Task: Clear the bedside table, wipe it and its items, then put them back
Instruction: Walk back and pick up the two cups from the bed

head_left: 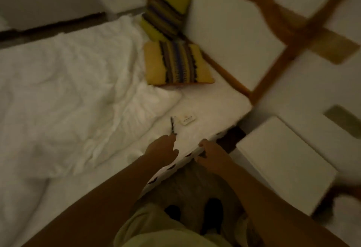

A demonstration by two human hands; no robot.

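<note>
The white bedside table stands at the right, beside the bed, and its top looks bare. On the bed's near corner lie a small white remote-like item and a thin dark object. My left hand reaches over the sheet, its fingertips pinched on the near end of the thin dark object. My right hand grips the bed's edge, thumb on top and fingers under a white strip with dark marks. The picture is dim and blurred.
A crumpled white duvet covers the bed. Two yellow striped cushions lean in the far corner by a wooden headboard frame. A wooden wall piece hangs above the table. My dark shoes stand on the floor between bed and table.
</note>
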